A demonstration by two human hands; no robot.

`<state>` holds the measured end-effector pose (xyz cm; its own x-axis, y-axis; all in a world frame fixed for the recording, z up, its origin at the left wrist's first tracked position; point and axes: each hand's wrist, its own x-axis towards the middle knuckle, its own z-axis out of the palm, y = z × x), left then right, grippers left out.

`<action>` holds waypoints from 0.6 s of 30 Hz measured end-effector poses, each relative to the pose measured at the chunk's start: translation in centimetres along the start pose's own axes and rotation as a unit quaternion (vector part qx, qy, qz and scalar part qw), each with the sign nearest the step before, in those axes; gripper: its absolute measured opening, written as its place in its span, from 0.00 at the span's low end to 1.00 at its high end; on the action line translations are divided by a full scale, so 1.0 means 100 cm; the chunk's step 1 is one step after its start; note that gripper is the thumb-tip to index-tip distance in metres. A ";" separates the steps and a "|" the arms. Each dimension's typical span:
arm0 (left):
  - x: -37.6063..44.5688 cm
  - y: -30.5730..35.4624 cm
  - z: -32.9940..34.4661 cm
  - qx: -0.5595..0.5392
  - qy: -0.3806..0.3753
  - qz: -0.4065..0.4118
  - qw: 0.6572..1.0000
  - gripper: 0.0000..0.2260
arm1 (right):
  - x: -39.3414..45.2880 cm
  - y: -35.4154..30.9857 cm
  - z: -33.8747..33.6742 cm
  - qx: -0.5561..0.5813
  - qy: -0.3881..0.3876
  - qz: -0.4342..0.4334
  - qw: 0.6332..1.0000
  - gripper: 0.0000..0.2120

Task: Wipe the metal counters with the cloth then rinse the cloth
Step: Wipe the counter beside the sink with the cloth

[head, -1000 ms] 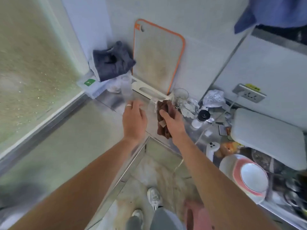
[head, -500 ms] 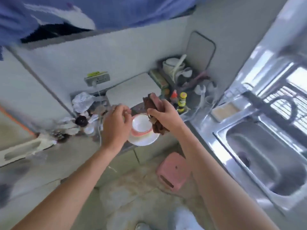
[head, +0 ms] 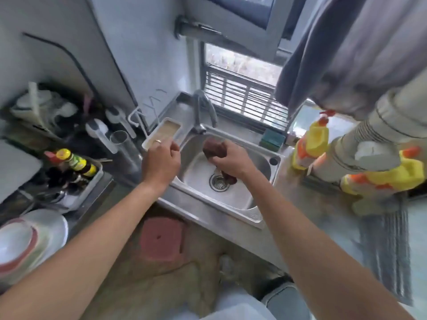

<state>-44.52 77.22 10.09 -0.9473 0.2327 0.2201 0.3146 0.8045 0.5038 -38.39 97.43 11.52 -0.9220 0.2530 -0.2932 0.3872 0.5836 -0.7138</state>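
Landmark: the sink (head: 251, 211), a steel basin set in the metal counter (head: 300, 199) below the window.

- The cloth (head: 213, 147), dark brown and bunched, is held over the basin, just under the faucet (head: 203, 107) spout. One tail of it hangs down near the drain (head: 219, 182); whether it touches the basin floor cannot be told.
- The right hand (head: 231, 159) is closed around the cloth, fingers wrapped tight over the wad.
- The left hand (head: 161, 160) is held above the left rim of the sink, fingers curled loosely together, nothing gripped. It sits close to the faucet base and to a shallow white tray (head: 163, 132) just left of the sink.
- No running water is visible at the spout; motion blur leaves this uncertain.
- Yellow spray bottles (head: 312, 144) stand on the counter to the right of the sink, well clear of the hands.

Progress, as judged: with the cloth already carried to the basin, the wiping part is taken to be finished or set aside; how clean the counters are cannot be confirmed from this view. The rinse is only being set up. Left to do: water turned on, likely by the free left hand, then the cloth wetted, worked and wrung.
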 end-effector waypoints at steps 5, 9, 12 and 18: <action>0.024 0.059 0.085 -0.007 -0.082 0.039 0.996 0.05 | 0.036 0.086 -0.043 -0.017 0.029 0.060 0.998 0.19; 0.028 0.093 0.142 -0.009 -0.123 0.057 0.991 0.04 | 0.050 0.147 -0.045 0.004 0.038 0.131 0.991 0.21; 0.020 0.112 0.185 -0.018 -0.171 0.083 0.982 0.04 | 0.045 0.192 -0.039 0.009 0.077 0.165 0.983 0.19; -0.031 0.145 0.235 -0.051 -0.258 0.162 0.951 0.04 | -0.010 0.272 -0.043 0.009 0.154 0.267 0.951 0.19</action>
<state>-38.47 101.07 -2.93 -0.6941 0.7182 -0.0488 0.5745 0.5935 0.5636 -26.93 116.40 -4.88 -0.5465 0.7257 -0.4180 0.7967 0.2965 -0.5267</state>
